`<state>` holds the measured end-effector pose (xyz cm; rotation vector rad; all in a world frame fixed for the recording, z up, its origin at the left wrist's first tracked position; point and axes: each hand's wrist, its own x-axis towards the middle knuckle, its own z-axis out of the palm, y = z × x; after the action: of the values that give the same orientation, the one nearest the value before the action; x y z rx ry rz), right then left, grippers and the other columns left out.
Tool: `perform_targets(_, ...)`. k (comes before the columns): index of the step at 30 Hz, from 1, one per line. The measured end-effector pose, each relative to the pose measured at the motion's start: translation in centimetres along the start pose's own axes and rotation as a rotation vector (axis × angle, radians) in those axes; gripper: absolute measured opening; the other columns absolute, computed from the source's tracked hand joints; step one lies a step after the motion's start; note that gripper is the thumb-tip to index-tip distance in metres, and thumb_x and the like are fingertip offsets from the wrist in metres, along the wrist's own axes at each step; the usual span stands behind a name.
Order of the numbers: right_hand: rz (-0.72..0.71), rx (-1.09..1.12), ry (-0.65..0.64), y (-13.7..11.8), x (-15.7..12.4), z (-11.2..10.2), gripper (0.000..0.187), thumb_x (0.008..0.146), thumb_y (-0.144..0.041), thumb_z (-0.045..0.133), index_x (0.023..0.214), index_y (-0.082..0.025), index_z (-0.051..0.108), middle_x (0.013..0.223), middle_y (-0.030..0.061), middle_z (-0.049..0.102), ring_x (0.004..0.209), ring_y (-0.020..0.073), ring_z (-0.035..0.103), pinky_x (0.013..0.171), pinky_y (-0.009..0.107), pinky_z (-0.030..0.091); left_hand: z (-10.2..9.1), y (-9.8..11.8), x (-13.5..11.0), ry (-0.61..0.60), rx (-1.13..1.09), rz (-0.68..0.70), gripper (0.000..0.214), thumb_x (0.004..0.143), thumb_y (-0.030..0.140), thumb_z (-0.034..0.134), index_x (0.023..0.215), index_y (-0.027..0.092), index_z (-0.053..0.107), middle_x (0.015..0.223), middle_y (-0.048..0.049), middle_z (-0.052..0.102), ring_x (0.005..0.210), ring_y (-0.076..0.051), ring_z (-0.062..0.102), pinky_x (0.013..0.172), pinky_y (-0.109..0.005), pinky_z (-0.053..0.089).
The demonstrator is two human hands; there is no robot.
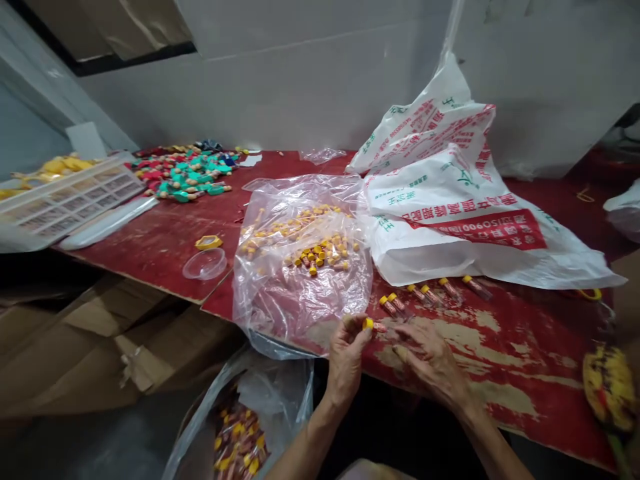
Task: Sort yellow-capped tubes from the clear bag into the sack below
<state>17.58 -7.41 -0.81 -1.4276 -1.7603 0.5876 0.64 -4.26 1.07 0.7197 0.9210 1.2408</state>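
We record one left hand, fingers and thumb pinched on one small yellow-capped tube, held just above the front part of the red counter, cap toward the left hand, reddish filling showing.

One right hand, fingers parted, just beside the tube's other end; whether it touches the tube, we cannot tell.

Six further tubes, yellow-capped, laid in a loose row beyond the right hand, just in front of a white sack printed red and green.

One clear plastic bag, spread flat beside the sack, its front edge over the counter's edge, with many yellow-capped pieces on and under its film.

To the left we list a round clear dish, a yellow piece just behind it, a heap of green and red figures, and a compartment box.

Below the counter: an open clear liner holding more yellow-capped items, near cardboard.
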Motion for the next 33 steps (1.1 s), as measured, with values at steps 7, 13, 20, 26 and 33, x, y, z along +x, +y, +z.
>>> perform_targets(7, 0.389, 0.449, 0.243, 2.1, -2.4, 0.2, 0.054, 0.079, -0.040, 0.064, 0.128, -0.025, 0.048, 0.107, 0.0072, 0.064, 0.090, 0.0199, 0.062, 0.075, 0.032, 0.052, 0.4, -1.1, -0.8, 0.027, -0.149, -0.104, 0.024, 0.062, 0.019, 0.077, 0.082, 0.015, 0.065, 0.072, 0.0014, 0.067, 0.062, -0.009, 0.061, 0.061, -0.020, 0.047)
perform_targets(13, 0.395, 0.808, 0.521, 1.4, -2.6, 1.5, 0.033, 0.072, -0.034, 0.075, 0.090, -0.022, 0.051, 0.093, 0.0020, 0.062, 0.083, 0.0156, 0.061, 0.075, 0.028, 0.050, 1.0, -2.2, -1.6, -0.013, -0.241, -0.239, 0.029, 0.058, 0.020, 0.081, 0.082, 0.017, 0.065, 0.075, 0.0014, 0.067, 0.064, -0.011, 0.063, 0.064, -0.023, 0.050)
perform_targets(20, 0.377, 0.761, 0.322, -0.5, -2.5, 2.6, 0.025, 0.078, -0.038, 0.069, 0.087, -0.022, 0.053, 0.093, 0.0013, 0.060, 0.083, 0.0145, 0.060, 0.072, 0.025, 0.051, 0.8, -2.9, -2.0, -0.029, -0.089, -0.212, 0.028, 0.060, 0.026, 0.082, 0.085, 0.018, 0.072, 0.081, 0.0000, 0.070, 0.073, -0.012, 0.063, 0.072, -0.022, 0.049)
perform_targets(26, 0.352, 0.446, 0.030, -0.2, -2.9, 2.4, 0.030, 0.087, -0.045, 0.056, 0.103, -0.021, 0.063, 0.095, 0.0043, 0.066, 0.085, 0.0169, 0.062, 0.074, 0.025, 0.050, 0.3, -2.6, -2.4, -0.103, 0.343, -0.013, 0.027, 0.078, 0.037, 0.066, 0.098, 0.020, 0.074, 0.096, -0.0056, 0.070, 0.092, -0.019, 0.063, 0.088, -0.031, 0.047)
perform_targets(33, 0.370, 0.393, 0.174, -1.0, -3.4, 3.6, 0.030, 0.087, -0.046, 0.055, 0.096, -0.019, 0.064, 0.089, 0.0047, 0.068, 0.078, 0.0168, 0.064, 0.070, 0.025, 0.051, 0.3, -2.9, -2.8, -0.200, 0.503, 0.161, 0.028, 0.084, 0.031, 0.057, 0.108, 0.023, 0.071, 0.098, -0.0065, 0.067, 0.089, -0.019, 0.062, 0.083, -0.030, 0.048)
